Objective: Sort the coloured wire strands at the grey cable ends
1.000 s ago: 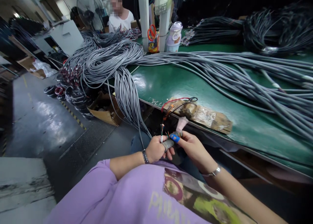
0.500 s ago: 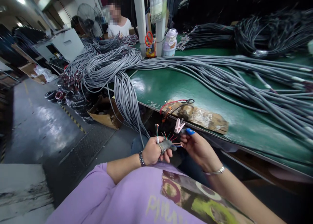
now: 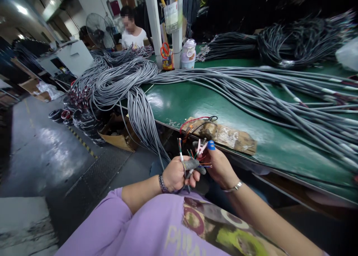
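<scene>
As a co-worker (image 3: 134, 37) in white sits beyond heaped grey cables (image 3: 125, 75), a worker's two hands meet just off the near edge of a green tabletop (image 3: 179, 105). The left hand (image 3: 173, 174), two of its digits in grey covers (image 3: 191, 164), pinches a cable end (image 3: 181, 157) topped by thin coloured wires (image 3: 179, 144); more wires fan out toward the right hand (image 3: 220, 168), which appears to pinch a pink clip (image 3: 200, 148), one digit in a blue cover (image 3: 211, 145). The cable looks light, its jacket firm but bendable, perhaps slick; the fine wires look soft and easily snapped, making the jacket below the white band the likely safest hold. Nearby lies a taped brown board (image 3: 237, 139).
</scene>
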`<state>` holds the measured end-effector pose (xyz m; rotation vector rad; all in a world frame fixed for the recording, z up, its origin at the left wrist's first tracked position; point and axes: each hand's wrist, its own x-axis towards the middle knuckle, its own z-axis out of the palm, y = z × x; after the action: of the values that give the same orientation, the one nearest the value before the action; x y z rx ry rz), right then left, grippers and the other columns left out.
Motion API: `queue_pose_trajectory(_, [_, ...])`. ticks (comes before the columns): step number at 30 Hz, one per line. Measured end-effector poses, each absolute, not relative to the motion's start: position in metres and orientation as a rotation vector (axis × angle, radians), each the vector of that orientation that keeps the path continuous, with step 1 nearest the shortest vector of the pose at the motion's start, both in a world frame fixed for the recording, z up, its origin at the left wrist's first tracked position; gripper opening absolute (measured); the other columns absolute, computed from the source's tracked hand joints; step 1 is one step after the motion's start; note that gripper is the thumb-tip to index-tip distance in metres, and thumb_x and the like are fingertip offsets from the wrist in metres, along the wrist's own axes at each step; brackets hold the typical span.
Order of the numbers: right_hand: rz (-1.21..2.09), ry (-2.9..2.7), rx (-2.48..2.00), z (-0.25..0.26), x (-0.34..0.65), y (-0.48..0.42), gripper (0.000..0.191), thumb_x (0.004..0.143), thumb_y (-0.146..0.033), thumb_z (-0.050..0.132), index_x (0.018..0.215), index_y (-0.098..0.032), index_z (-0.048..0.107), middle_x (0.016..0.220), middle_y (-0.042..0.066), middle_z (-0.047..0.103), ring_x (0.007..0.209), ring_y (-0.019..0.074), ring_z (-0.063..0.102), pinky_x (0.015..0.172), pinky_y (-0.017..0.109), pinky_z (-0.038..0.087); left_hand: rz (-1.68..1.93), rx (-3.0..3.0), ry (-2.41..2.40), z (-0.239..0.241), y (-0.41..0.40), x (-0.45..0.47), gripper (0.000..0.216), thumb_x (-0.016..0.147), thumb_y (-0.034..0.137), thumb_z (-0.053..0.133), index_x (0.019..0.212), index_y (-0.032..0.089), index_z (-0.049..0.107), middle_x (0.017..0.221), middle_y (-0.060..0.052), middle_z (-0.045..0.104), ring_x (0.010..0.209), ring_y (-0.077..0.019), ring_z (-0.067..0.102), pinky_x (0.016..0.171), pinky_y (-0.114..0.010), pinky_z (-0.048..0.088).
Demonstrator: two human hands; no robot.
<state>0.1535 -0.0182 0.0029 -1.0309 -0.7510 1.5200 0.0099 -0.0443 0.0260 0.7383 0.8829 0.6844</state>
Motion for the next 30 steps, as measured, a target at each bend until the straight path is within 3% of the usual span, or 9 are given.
queue_pose_trajectory(5, [1.834,-0.453,-0.838,0.0,0.151,-0.009,0.041,0.066,-0.061,0.074,0.075,-0.021,0.067,0.063,0.0,0.064,0.051,0.013,0.056,0.047,0.025,0.051,0.672,0.736,0.861,0.021,-0.043,0.011,0.042,0.064,0.05,0.072,0.068,0.01,0.06,0.049,-0.002,0.058,0.032,-0.0093,0.049,0.029,-0.02,0.02])
queue_pose_trajectory(10, [1.741,-0.529,-0.844,-0.002,0.151,-0.011,0.043,0.071,-0.063,0.069,0.076,-0.02,0.068,0.064,0.001,0.064,0.05,0.0125,0.055,0.047,0.025,0.048,0.667,0.727,0.884,0.02,-0.045,0.01,0.042,0.063,0.05,0.073,0.067,0.01,0.06,0.049,-0.002,0.059,0.032,-0.0095,0.05,0.029,-0.019,0.02])
queue_pose_trajectory(16, [1.572,-0.675,-0.943,0.0,0.151,-0.02,0.046,0.067,-0.063,0.072,0.076,-0.019,0.072,0.064,0.002,0.064,0.053,0.0127,0.053,0.048,0.025,0.044,0.676,0.752,0.876,0.022,-0.047,0.007,0.043,0.062,0.05,0.074,0.067,0.01,0.061,0.049,-0.002,0.059,0.031,-0.0091,0.049,0.028,-0.019,0.022])
queue_pose_trajectory(30, [1.811,-0.344,-0.813,-0.003,0.15,-0.012,0.034,0.071,-0.05,0.077,0.082,-0.019,0.07,0.07,0.003,0.072,0.053,0.0133,0.062,0.047,0.024,0.053,0.651,0.762,0.887,0.019,-0.04,0.009,0.039,0.063,0.047,0.073,0.067,0.009,0.062,0.048,-0.002,0.059,0.031,-0.0092,0.049,0.028,-0.019,0.021])
